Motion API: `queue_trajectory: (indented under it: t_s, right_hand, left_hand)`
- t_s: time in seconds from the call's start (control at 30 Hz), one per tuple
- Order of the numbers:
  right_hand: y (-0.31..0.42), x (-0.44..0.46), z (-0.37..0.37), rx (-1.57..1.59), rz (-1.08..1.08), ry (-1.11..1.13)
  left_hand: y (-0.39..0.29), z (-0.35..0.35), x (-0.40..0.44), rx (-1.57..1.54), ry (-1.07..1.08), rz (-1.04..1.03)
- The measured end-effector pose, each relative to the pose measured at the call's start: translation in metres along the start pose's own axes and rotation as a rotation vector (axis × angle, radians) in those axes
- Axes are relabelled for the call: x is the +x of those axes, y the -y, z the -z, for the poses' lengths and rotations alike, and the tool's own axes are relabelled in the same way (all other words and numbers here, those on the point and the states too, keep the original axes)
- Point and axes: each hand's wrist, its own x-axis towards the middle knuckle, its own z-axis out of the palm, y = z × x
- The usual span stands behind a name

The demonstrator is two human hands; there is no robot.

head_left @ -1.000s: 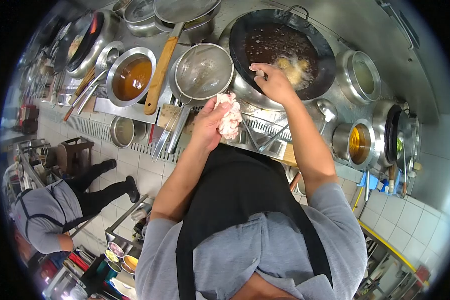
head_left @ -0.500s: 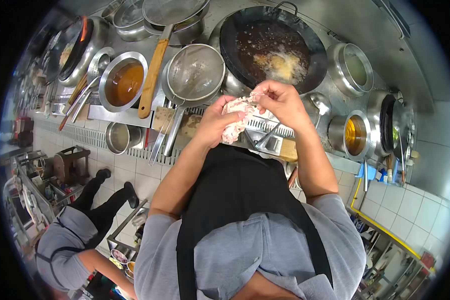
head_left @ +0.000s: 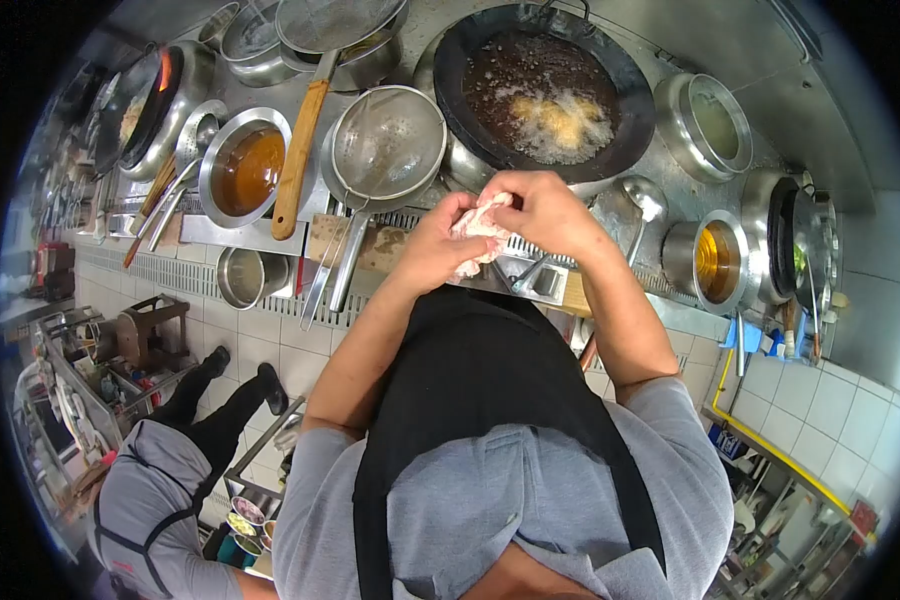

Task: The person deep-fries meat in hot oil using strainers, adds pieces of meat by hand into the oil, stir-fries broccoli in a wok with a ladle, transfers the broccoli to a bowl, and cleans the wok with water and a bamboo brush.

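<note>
A pale pink, white-dusted piece of what looks like raw meat point(head_left: 483, 222) is between my hands, in front of the stove edge. My left hand point(head_left: 436, 250) is closed around its left side, thumb across the front. The fingers of my right hand point(head_left: 548, 212) are bent over its upper right end and pinch it; their tips are partly hidden. Just beyond my hands stands a large black wok point(head_left: 625, 145) of dark, bubbling oil. Golden battered food point(head_left: 562, 122) fries in it amid foam.
Left of the wok lie a wire strainer point(head_left: 388, 145), a wooden-handled sieve point(head_left: 300, 160) and a bowl of brown liquid point(head_left: 248, 172). To the right are a ladle point(head_left: 642, 200), a pot of yellow oil point(head_left: 718, 262) and a steel pot point(head_left: 712, 125). A co-worker point(head_left: 160, 485) is at lower left.
My right hand has come down and closer to my left, and the meat is more bunched and covered. The frying food has spread in more foam. The co-worker has shifted.
</note>
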Motion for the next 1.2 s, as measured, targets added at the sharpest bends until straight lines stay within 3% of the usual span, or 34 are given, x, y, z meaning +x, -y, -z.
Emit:
queue_trajectory:
  t_s: [0.03,0.13,0.23,0.27,0.43,0.47,0.53,0.67,0.9,1.07,1.17,1.2]
  right_hand:
    - [-0.002,-0.001,0.002,0.101,-0.020,-0.018]
    - [-0.007,-0.008,0.007,0.405,-0.104,-0.037]
    - [-0.011,-0.014,0.016,0.612,-0.009,-0.215]
    - [-0.015,-0.015,0.026,0.747,0.015,-0.199]
    - [-0.025,-0.016,0.032,0.830,-0.049,-0.091]
    - [-0.028,-0.013,0.025,0.857,-0.044,-0.063]
    - [-0.026,-0.011,0.015,0.731,-0.041,0.003]
    - [-0.012,-0.012,0.007,0.632,-0.061,-0.034]
    - [-0.035,-0.020,0.036,0.705,-0.080,-0.268]
    - [-0.060,0.008,0.045,0.849,-0.238,-0.342]
    - [-0.084,0.038,0.030,0.350,-0.187,-0.396]
    - [-0.081,0.046,0.031,0.170,-0.246,-0.305]
  left_hand:
    - [-0.002,0.002,0.000,-0.066,0.022,0.090]
    - [0.002,0.001,0.002,-0.092,0.003,-0.086]
    - [0.015,0.008,0.007,-0.104,-0.018,-0.102]
    - [0.010,0.007,0.005,-0.141,-0.024,-0.086]
    - [-0.006,-0.008,0.003,-0.427,0.062,-0.109]
    - [-0.006,-0.015,0.006,-0.360,0.000,-0.141]
    - [-0.007,-0.027,0.014,-0.224,-0.125,-0.200]
    - [0.010,-0.015,0.017,-0.184,-0.106,-0.144]
    - [0.016,0.012,0.007,-0.351,-0.226,-0.157]
    - [0.009,0.010,-0.010,-0.343,-0.254,-0.159]
    - [0.025,0.018,-0.012,-0.447,-0.277,-0.139]
    - [0.024,0.018,-0.014,-0.463,-0.288,-0.120]
